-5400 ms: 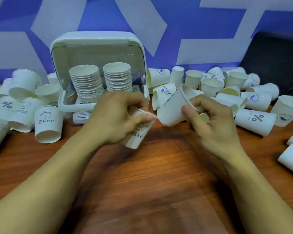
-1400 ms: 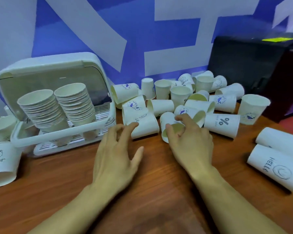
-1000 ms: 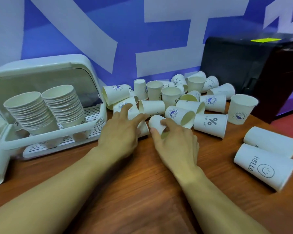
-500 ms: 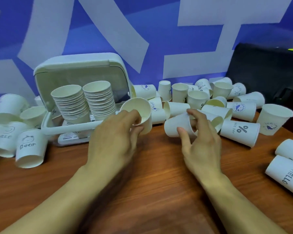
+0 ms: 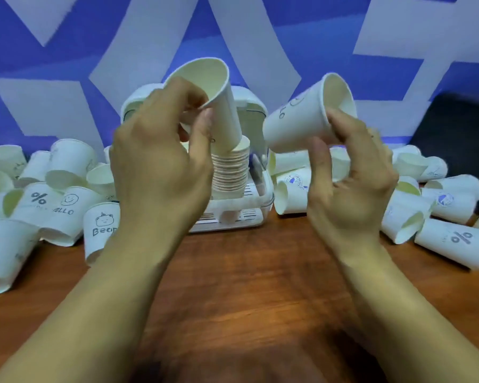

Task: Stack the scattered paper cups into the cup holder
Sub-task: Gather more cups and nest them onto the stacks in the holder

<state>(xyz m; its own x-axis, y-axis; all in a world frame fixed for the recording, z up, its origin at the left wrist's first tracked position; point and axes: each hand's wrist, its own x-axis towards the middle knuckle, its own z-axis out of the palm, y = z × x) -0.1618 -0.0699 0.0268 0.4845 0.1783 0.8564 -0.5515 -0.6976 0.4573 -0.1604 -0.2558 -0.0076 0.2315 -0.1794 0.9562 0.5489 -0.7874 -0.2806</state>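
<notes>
L hand [image 5: 161, 161] grips a plain cup [image 5: 219, 106] by the rim, tilted over the stack [image 5: 231, 172] in the cup holder [image 5: 256, 205]. R hand [image 5: 351, 183] holds a HELLO cup [image 5: 299, 125] sideways, just right. Cups prob. v. light, thin, crushable: hold gently near rim. L hand hides holder's left half. Loose cups [image 5: 454, 239] on table [image 5: 246, 272].

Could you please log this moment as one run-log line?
left grip: holds plain cup | right grip: holds lettered cup, tilted | holder: stack inside | table: loose cups
</notes>
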